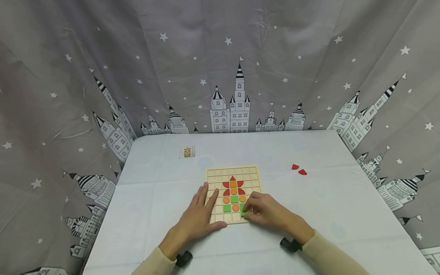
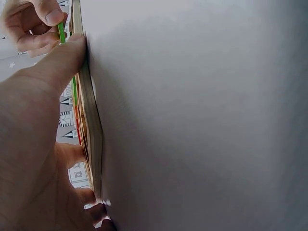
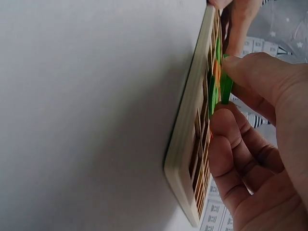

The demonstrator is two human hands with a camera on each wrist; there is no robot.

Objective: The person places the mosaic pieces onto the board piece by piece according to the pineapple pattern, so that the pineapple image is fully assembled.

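Observation:
A light wooden grid board (image 1: 252,175) lies on the table. Red, orange and green pieces form a figure on it: a red triangle (image 1: 232,178) at its top, an orange square (image 1: 233,184), red petal-like pieces, orange discs (image 1: 226,199) and green squares (image 1: 227,208). My left hand (image 1: 196,217) rests at the board's left side, fingers spread, its thumb along the near edge. Between thumb and fingertips my right hand (image 1: 268,210) pinches a green square piece (image 3: 226,84), just above the board's lower right part. In the right wrist view another green piece (image 3: 212,96) sits on the board beside it.
Two red quarter-circle pieces (image 1: 302,172) lie on the white tablecloth to the right. Behind the board, to the left, is a small card (image 1: 187,152) with a grid and a coloured figure. A grey curtain (image 1: 178,68) with castles hangs behind the table.

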